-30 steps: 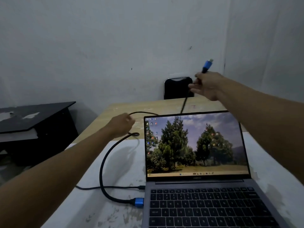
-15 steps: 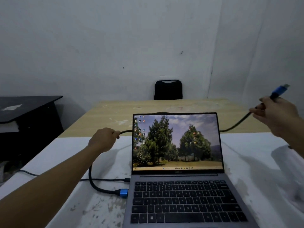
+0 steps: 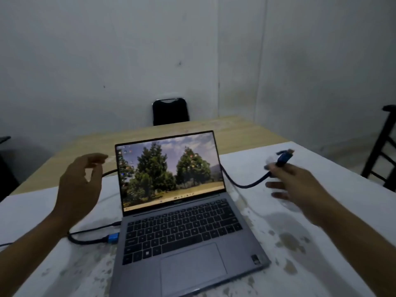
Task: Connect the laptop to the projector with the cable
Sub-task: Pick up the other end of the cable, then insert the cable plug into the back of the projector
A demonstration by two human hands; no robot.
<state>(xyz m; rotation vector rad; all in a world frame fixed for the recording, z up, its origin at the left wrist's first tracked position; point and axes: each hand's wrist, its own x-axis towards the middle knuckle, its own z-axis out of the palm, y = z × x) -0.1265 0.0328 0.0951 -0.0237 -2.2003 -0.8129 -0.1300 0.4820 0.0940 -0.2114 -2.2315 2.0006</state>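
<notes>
Cable [image 3: 246, 185] first: it is dark and braided, and it runs from a blue plug [image 3: 113, 237] seated at the left edge of the laptop [image 3: 188, 239], loops out to the left over the white surface [image 3: 321, 211], passes behind the open screen and comes out on the right side. From there it sags in a low curve and rises to the right hand [image 3: 300, 185]. At that end sits the second blue connector [image 3: 284, 157], sticking up and away just above the fingers. The picture is smeared by motion there; the right hand's fingers are spread, the index and thumb look to be near the connector, but I cannot tell whether they actually pinch it.

Over on the other side, the left hand [image 3: 79, 187] hovers above the surface with fingers curled loosely and open, thumb apart from the rest. The cable passes just beyond its fingertips, and nothing is gripped.

A thinner black wire [image 3: 94, 229] also enters the laptop's left edge, just behind the blue plug. The laptop stands open in the middle, its screen lit with trees and sky. Behind it lies a wooden tabletop [image 3: 235, 131], and a black chair back [image 3: 170, 111] stands at the far side by the wall. Another dark chair frame [image 3: 383, 155] shows at the right edge.
</notes>
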